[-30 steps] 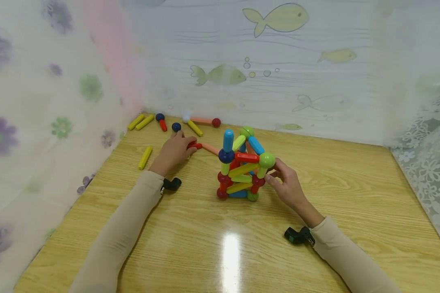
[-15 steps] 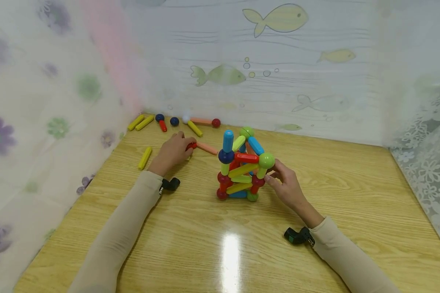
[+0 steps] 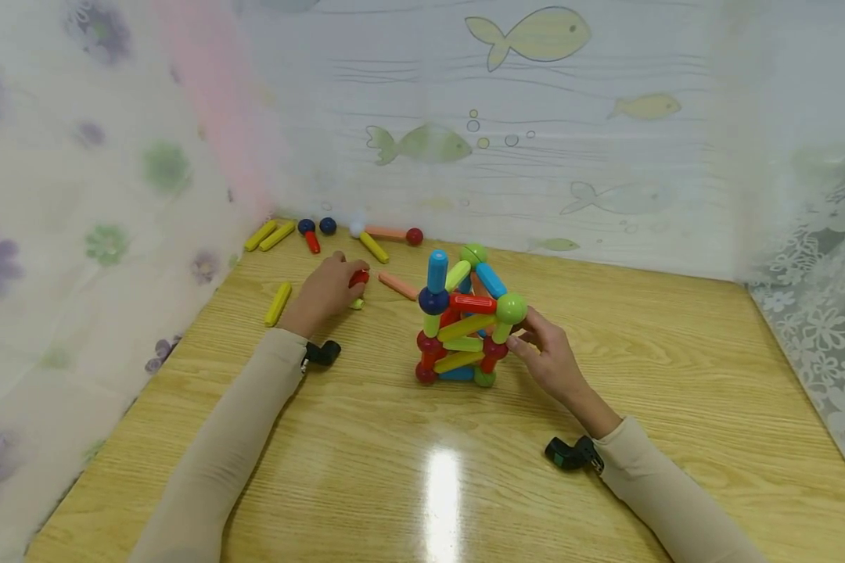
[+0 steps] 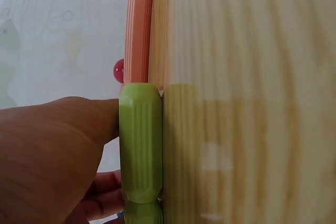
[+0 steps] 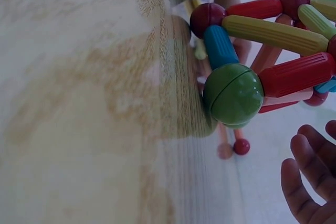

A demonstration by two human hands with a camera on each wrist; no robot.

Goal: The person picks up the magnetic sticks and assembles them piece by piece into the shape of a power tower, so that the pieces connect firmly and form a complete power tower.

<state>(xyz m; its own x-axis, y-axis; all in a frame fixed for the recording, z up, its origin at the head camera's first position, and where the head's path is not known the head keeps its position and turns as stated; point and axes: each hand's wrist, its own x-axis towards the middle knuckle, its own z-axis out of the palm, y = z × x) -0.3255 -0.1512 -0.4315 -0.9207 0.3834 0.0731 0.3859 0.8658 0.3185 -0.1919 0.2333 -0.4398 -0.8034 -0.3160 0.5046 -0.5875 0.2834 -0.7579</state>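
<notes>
My left hand (image 3: 327,289) pinches a red magnetic rod (image 3: 359,277) at the back left of the table. A light-green rod (image 3: 357,303) lies partly hidden beside it; the left wrist view shows this light-green rod (image 4: 140,142) close up, with a salmon rod (image 4: 138,30) beyond. My right hand (image 3: 552,348) holds a corner of an upright magnetic rod-and-ball tower (image 3: 468,325), thumb by a dark red ball and fingers behind the light-green ball (image 3: 512,308). Its other fingers (image 5: 310,161) hang loose in the right wrist view. A blue rod (image 3: 437,271) stands on the tower's dark blue ball.
Along the back edge lie yellow rods (image 3: 277,234), a dark blue ball with a red rod (image 3: 312,241), a loose dark blue ball (image 3: 327,225) and a white ball (image 3: 357,227) joined to rods. Another yellow rod (image 3: 278,304) lies left of my left hand.
My left hand has drawn the red rod left, apart from the salmon rod. The loose dark blue ball has rolled back and left. My right hand and the tower stay put.
</notes>
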